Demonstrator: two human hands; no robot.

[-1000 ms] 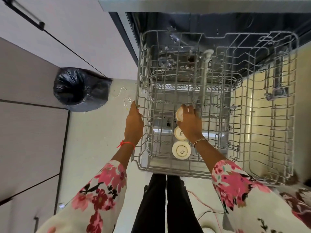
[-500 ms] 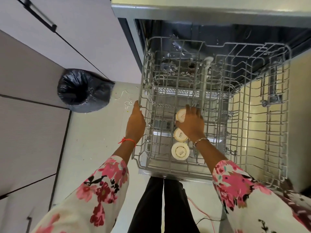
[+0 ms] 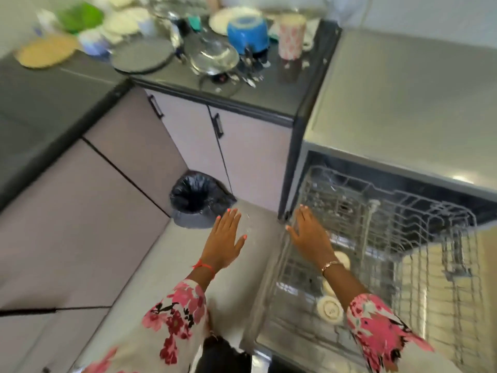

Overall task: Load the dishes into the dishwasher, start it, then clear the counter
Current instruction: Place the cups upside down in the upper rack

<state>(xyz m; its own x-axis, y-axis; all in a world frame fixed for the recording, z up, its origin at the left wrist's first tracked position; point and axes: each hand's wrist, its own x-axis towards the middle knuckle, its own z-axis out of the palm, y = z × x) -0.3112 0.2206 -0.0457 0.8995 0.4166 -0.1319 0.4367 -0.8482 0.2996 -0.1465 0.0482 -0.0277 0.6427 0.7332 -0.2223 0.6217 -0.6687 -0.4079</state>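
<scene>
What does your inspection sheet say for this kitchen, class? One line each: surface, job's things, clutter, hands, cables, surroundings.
Surface: dark counter, crowded at its far end.
Job's things: blue pot, glass lid, dark round pan and floral cup on the counter; dishwasher rack pulled out, white round dishes inside.
Clutter: pale scraps beside the cup, blurred.
Hands: left hand open above the floor; right hand open above the rack's left edge; both empty.
Cables: nothing seen.
Surroundings: black-lined bin, cabinet doors, pale floor.
</scene>
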